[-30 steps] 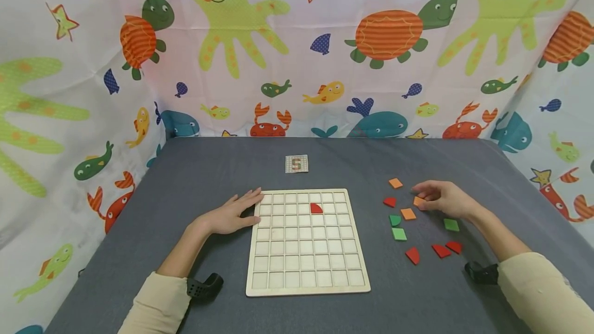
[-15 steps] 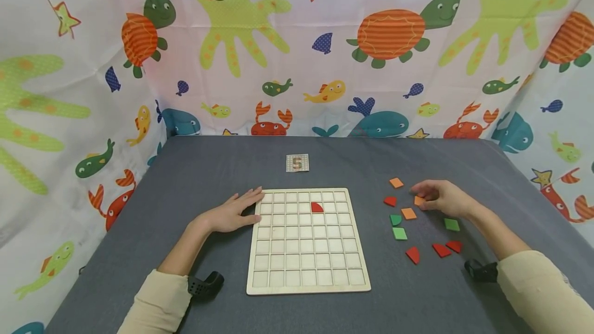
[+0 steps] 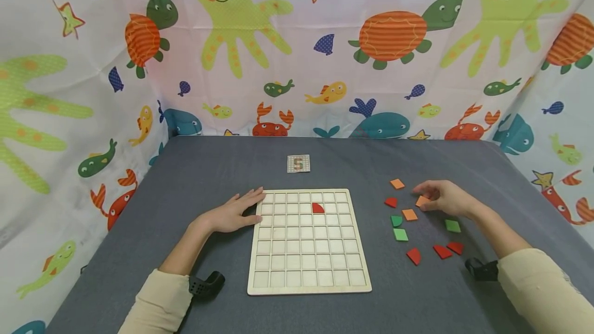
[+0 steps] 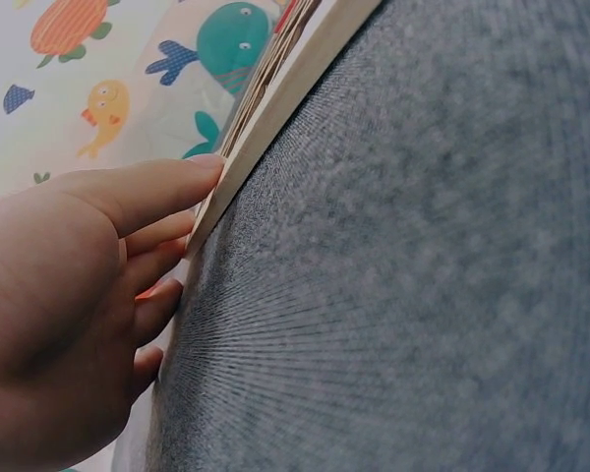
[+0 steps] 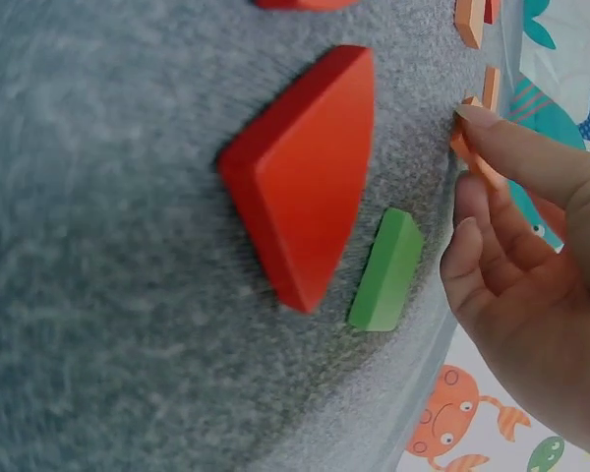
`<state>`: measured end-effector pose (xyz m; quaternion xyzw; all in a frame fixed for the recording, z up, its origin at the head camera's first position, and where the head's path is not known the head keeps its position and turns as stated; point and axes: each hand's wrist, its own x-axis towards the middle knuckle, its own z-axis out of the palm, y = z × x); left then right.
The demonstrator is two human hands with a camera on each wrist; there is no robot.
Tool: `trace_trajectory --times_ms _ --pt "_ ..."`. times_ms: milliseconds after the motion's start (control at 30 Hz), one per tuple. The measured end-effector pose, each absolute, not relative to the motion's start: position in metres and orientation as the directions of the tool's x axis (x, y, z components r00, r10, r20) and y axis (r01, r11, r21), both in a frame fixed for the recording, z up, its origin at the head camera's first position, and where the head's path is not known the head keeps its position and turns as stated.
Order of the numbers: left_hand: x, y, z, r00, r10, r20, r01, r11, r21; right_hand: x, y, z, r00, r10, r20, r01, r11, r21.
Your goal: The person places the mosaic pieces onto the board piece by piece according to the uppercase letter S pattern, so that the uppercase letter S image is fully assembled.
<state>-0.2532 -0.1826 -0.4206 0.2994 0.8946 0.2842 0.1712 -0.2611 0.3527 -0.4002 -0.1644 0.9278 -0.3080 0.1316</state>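
Observation:
A pale wooden grid board [image 3: 308, 241] lies on the dark cloth, with a red quarter-round tile [image 3: 317, 208] in one cell of its upper part. My left hand [image 3: 229, 214] touches the board's upper left edge with fingers extended; in the left wrist view the thumb [image 4: 182, 187] lies along that wooden rim. Over the loose tiles at the right, my right hand [image 3: 443, 198] pinches an orange square tile [image 3: 422, 201] between thumb and fingers. The right wrist view shows this orange tile [image 5: 460, 141] tilted at the thumb tip, partly covered by the hand.
Two more orange squares [image 3: 410, 215], green tiles [image 3: 400, 234] and several red tiles [image 3: 414, 256] lie around the right hand. A small card with a gridded figure [image 3: 298, 164] lies behind the board. A printed sea-animal curtain [image 3: 297, 55] borders the table's back and sides.
The orange square at my right fingertips has turned a little and shows more of itself. The left hand and the board stay as they were.

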Motion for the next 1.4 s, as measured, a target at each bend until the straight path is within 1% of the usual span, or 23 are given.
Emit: trace_trajectory --times_ms 200,433,667,867,1033,1400 --pt "-0.253 -0.182 -0.421 -0.769 0.625 -0.135 0.432 0.663 0.612 -0.261 0.355 -0.402 -0.928 -0.352 -0.122 -0.202 0.751 -0.629" --pt "-0.252 -0.184 -0.422 -0.766 0.63 -0.129 0.435 0.656 0.617 -0.261 0.353 -0.402 -0.943 -0.325 -0.074 -0.211 0.753 -0.623" --pt "-0.252 -0.184 -0.422 -0.765 0.631 -0.129 0.438 0.656 0.615 -0.261 0.353 -0.404 -0.934 -0.335 -0.122 -0.179 0.736 -0.652" --pt "-0.253 -0.184 -0.42 -0.764 0.633 -0.127 0.435 0.65 0.623 -0.26 0.351 -0.403 -0.948 -0.305 -0.091 -0.171 0.73 -0.662" --pt "-0.253 -0.183 -0.421 -0.76 0.637 -0.129 0.438 0.649 0.621 -0.259 0.345 -0.398 -0.954 -0.279 -0.109 -0.13 0.713 -0.689" --pt "-0.254 -0.182 -0.42 -0.748 0.649 -0.136 0.444 0.643 0.624 -0.267 0.328 -0.402 -0.941 -0.308 -0.141 -0.113 0.678 -0.726"
